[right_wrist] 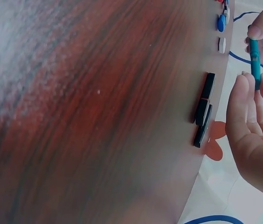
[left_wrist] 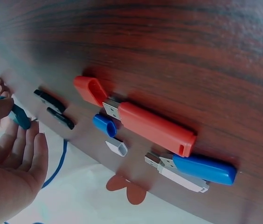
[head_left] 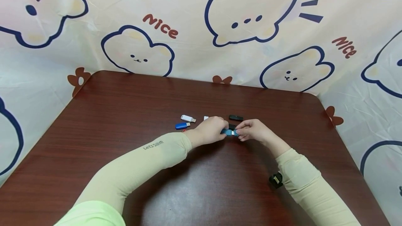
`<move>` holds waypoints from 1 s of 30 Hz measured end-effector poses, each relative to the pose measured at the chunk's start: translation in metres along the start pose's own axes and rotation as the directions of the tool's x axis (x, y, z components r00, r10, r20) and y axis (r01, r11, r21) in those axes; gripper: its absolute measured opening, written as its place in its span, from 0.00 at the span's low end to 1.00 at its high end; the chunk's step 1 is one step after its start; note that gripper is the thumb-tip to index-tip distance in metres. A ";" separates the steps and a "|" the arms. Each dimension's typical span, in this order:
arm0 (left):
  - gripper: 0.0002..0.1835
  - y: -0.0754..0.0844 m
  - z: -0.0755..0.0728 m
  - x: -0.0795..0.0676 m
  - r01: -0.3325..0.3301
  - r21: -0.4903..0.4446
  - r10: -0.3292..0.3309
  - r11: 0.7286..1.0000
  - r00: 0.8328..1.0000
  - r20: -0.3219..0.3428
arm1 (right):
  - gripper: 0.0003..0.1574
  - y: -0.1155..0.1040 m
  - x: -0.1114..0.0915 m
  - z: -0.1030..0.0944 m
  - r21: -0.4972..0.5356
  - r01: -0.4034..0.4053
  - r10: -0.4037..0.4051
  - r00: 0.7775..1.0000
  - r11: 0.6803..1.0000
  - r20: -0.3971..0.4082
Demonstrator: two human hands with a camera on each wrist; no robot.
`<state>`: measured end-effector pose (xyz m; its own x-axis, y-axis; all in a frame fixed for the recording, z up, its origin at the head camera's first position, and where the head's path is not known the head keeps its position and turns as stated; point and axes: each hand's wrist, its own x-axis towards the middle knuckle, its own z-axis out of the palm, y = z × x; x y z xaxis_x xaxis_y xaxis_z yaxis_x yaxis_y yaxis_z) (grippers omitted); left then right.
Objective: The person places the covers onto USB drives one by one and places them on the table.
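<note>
A teal USB flash drive is held between both hands above the table, a strip of its metal plug showing near the right fingers. My left hand pinches one end between thumb and fingers. The other end, by the plug, is pinched by the thumb and fingertips of my right hand. In the right wrist view the two teal parts line up lengthwise, with a small metal gap between them. Two black pieces lie on the table near the right hand.
A red USB drive lies with its red cap by its plug. Nearby are a blue drive, a white drive, a blue cap and a white cap. A patterned cloth hangs behind the brown table.
</note>
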<state>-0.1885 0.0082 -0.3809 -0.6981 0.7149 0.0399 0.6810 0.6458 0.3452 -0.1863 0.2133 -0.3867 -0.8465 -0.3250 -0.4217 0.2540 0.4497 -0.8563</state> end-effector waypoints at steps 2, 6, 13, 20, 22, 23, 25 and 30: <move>0.08 0.000 -0.001 0.000 -0.003 -0.003 0.003 1.000 1.000 -0.002 | 0.18 0.000 0.000 0.000 0.011 0.001 -0.001 1.000 1.000 -0.004; 0.08 -0.001 -0.001 -0.001 -0.002 -0.010 0.002 1.000 1.000 -0.008 | 0.17 0.001 0.000 0.002 0.035 0.007 -0.006 1.000 0.999 -0.018; 0.10 -0.001 0.001 0.000 -0.004 -0.016 0.004 1.000 1.000 -0.012 | 0.17 0.001 0.001 0.005 0.020 0.013 -0.012 1.000 1.000 -0.028; 0.10 -0.001 0.001 0.001 0.007 -0.021 -0.007 1.000 1.000 0.000 | 0.16 -0.002 0.000 0.005 0.024 0.003 -0.002 0.999 1.000 -0.040; 0.10 -0.001 0.001 0.002 0.009 -0.028 -0.009 1.000 1.000 0.000 | 0.16 -0.002 0.000 0.005 0.026 0.004 -0.003 0.999 1.000 -0.044; 0.10 -0.001 0.001 0.002 0.008 -0.032 -0.008 0.999 1.000 0.000 | 0.16 -0.002 0.001 0.005 0.027 0.005 -0.004 0.999 1.000 -0.048; 0.10 -0.001 0.001 0.001 0.005 -0.034 -0.005 0.999 1.000 -0.005 | 0.15 -0.002 0.001 0.006 0.029 0.007 -0.006 0.999 1.000 -0.054; 0.10 -0.002 0.001 0.001 -0.023 -0.029 0.023 0.999 1.000 -0.019 | 0.15 -0.003 0.000 0.007 0.044 0.004 -0.001 0.998 0.999 -0.069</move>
<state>-0.1905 0.0083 -0.3826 -0.6866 0.7241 0.0656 0.6904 0.6211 0.3710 -0.1836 0.2058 -0.3866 -0.8770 -0.2673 -0.3994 0.2710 0.4114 -0.8703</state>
